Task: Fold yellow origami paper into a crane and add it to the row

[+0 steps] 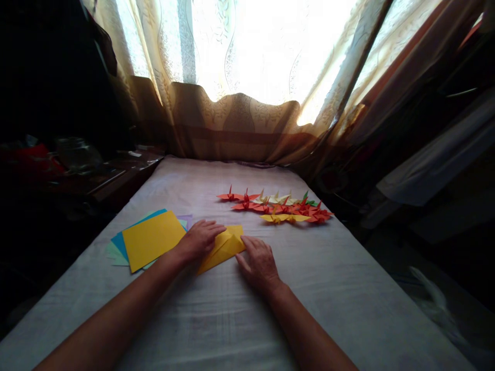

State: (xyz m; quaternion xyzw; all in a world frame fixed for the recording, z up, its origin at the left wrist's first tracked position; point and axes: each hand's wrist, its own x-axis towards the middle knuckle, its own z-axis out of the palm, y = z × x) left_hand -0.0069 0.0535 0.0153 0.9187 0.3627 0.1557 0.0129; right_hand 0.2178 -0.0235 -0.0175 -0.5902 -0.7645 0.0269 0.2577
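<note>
A partly folded yellow paper (226, 246) lies on the white cloth-covered table (216, 319). My left hand (199, 239) rests palm-down on its left part, fingers stretched flat over the fold. My right hand (258, 264) lies flat just right of the paper, with its fingertips pressing the paper's right edge. Neither hand grips anything.
A stack of coloured paper sheets (149, 239), yellow on top, lies left of my left hand. Several finished paper cranes (280, 206), red, orange, yellow and cream, sit in a cluster behind the paper. Curtains (240, 118) hang behind the table; dark clutter (77, 159) stands at the left.
</note>
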